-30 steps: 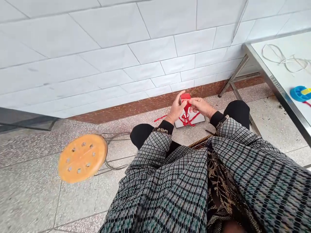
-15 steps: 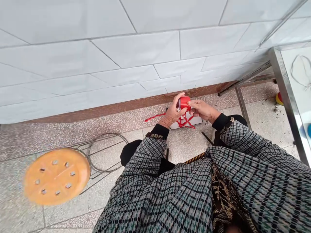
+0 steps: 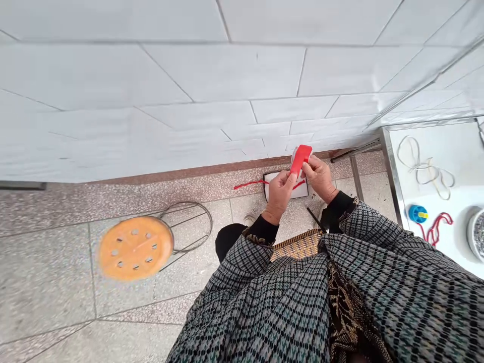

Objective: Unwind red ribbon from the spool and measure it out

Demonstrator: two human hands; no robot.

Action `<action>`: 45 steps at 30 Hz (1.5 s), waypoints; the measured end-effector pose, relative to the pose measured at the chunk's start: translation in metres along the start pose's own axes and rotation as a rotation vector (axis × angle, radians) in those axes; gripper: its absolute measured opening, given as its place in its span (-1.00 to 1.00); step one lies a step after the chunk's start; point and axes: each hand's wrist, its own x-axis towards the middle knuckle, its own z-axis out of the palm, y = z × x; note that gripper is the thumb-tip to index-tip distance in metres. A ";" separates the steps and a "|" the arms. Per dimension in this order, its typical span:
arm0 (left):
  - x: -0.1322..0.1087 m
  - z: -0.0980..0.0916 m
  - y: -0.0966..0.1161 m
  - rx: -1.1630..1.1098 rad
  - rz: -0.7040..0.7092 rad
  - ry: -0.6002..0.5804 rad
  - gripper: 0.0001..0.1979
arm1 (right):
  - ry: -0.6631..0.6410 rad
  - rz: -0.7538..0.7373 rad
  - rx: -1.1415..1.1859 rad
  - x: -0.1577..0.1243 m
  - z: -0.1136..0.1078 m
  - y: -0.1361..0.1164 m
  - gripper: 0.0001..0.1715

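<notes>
A roll of red ribbon (image 3: pixel 301 156) is held up between my two hands above the floor. My left hand (image 3: pixel 280 191) pinches the lower end of the red strip. My right hand (image 3: pixel 318 176) grips the roll at its right side, with the thumb on the strip. Beneath them, a flat white item with a dark edge (image 3: pixel 301 190) lies on the floor, partly hidden by my hands. A red cord (image 3: pixel 249 184) trails from it to the left.
An orange stool (image 3: pixel 136 248) with a wire frame stands at the left. At the right, a metal-edged table (image 3: pixel 391 171) carries white cord (image 3: pixel 423 166), a blue round object (image 3: pixel 418 213), red cord (image 3: pixel 434 229) and a bowl (image 3: pixel 477 234). The tiled wall rises in front.
The view has shifted, showing more of the right table. A red strip now stretches between my hands, and my left hand has moved from the roll down to the strip's end.
</notes>
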 end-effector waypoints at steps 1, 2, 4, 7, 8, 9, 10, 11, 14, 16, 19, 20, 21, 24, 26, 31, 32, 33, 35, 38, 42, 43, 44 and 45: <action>0.001 -0.002 0.009 -0.017 0.010 -0.011 -0.43 | 0.001 -0.036 -0.040 0.001 -0.002 -0.003 -0.68; 0.004 -0.004 0.017 -0.052 0.008 -0.031 -0.44 | 0.008 -0.081 -0.078 0.002 -0.003 -0.005 -0.68; 0.010 -0.007 0.031 -0.142 -0.011 -0.095 -0.45 | 0.032 -0.180 -0.150 0.004 -0.004 -0.010 -0.68; 0.019 -0.008 0.048 -0.213 -0.034 -0.148 -0.50 | 0.047 -0.246 -0.190 0.006 -0.004 -0.015 -0.69; 0.021 -0.008 0.053 -0.207 -0.028 -0.149 -0.53 | 0.048 -0.248 -0.177 0.006 -0.003 -0.017 -0.70; 0.022 -0.007 0.058 -0.190 -0.014 -0.143 -0.56 | 0.052 -0.251 -0.151 0.006 -0.002 -0.018 -0.69; 0.022 -0.007 0.063 -0.165 0.005 -0.135 -0.59 | 0.057 -0.249 -0.112 0.006 -0.001 -0.020 -0.68; 0.022 -0.007 0.067 -0.134 0.029 -0.129 -0.60 | 0.056 -0.229 -0.057 0.005 0.001 -0.023 -0.67; 0.021 -0.005 0.074 -0.067 0.082 -0.123 -0.62 | 0.040 -0.046 0.141 0.003 0.007 -0.035 -0.69; 0.024 -0.003 0.075 -0.053 0.074 -0.132 -0.65 | 0.036 0.135 0.299 0.003 0.010 -0.047 -0.73; 0.031 -0.002 0.080 0.023 0.085 -0.132 -0.71 | 0.031 0.353 0.586 0.008 0.011 -0.066 -0.76; 0.033 -0.003 0.083 0.073 0.114 -0.131 -0.73 | 0.025 0.398 0.672 0.010 0.011 -0.072 -0.76; 0.036 -0.005 0.087 0.130 0.149 -0.134 -0.75 | 0.021 0.423 0.736 0.013 0.010 -0.077 -0.76; 0.041 -0.009 0.101 0.284 0.235 -0.142 -0.75 | -0.009 0.413 0.819 0.021 0.006 -0.088 -0.74; 0.043 -0.010 0.111 0.331 0.277 -0.138 -0.72 | -0.049 0.358 0.824 0.026 0.002 -0.095 -0.71; 0.049 0.002 0.144 0.394 0.458 -0.115 -0.67 | -0.097 0.185 0.727 0.042 -0.019 -0.127 -0.49; 0.052 0.007 0.152 0.417 0.505 -0.109 -0.66 | -0.089 0.165 0.677 0.046 -0.026 -0.136 -0.43; 0.054 0.012 0.159 0.436 0.547 -0.107 -0.66 | -0.077 0.138 0.632 0.050 -0.033 -0.146 -0.39; 0.061 0.020 0.172 0.440 0.622 -0.106 -0.65 | -0.060 0.071 0.541 0.059 -0.049 -0.165 -0.32; 0.072 0.026 0.184 0.372 0.730 -0.142 -0.58 | -0.103 -0.046 0.433 0.075 -0.067 -0.184 -0.31; 0.083 0.024 0.184 0.304 0.758 -0.174 -0.47 | -0.164 -0.036 0.452 0.088 -0.071 -0.183 -0.38; 0.084 0.023 0.181 0.299 0.742 -0.165 -0.45 | -0.157 -0.024 0.470 0.089 -0.071 -0.181 -0.41; 0.085 0.022 0.177 0.296 0.729 -0.155 -0.45 | -0.142 -0.008 0.491 0.089 -0.072 -0.179 -0.45; 0.086 0.021 0.173 0.294 0.721 -0.145 -0.44 | -0.135 0.015 0.517 0.088 -0.073 -0.178 -0.50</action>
